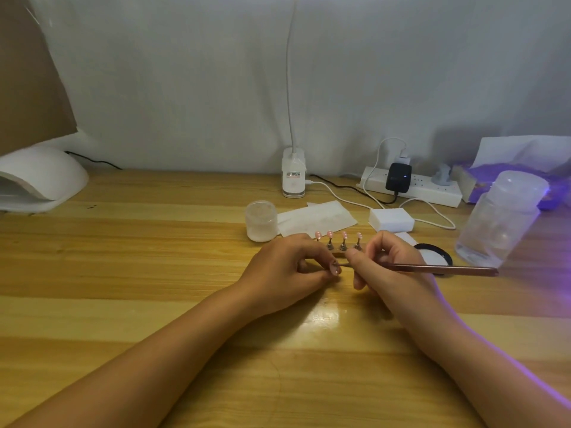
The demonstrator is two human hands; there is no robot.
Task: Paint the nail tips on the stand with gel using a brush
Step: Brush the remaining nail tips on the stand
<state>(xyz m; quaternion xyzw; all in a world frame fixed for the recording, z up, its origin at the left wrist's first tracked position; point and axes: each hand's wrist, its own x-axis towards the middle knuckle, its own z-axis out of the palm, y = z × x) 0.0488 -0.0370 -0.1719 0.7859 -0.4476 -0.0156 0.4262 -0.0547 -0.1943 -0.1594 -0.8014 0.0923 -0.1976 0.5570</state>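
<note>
Nail tip in work: one small tip point(335, 269), pinched by the left hand point(287, 270) at its fingertips, just left of the right hand point(389, 267).
Brush: one brush point(432, 268), gripped like a pen by the right hand; long axis runs left-right, bristles touching the held tip.
Stand: the stand point(340, 247) is just behind both hands, four pink tips point(344, 235) upright.
Further out: one jar point(261, 220) behind the left hand; one clear bottle point(500, 217) right of the right hand.

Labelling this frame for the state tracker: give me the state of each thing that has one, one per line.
left hand: pinching a nail tip
right hand: gripping the brush, bristles at that tip
nail tips on stand: four upright, pink
small jar: lid on
power strip: black adapter plugged in, light on
clear bottle: capped
</note>
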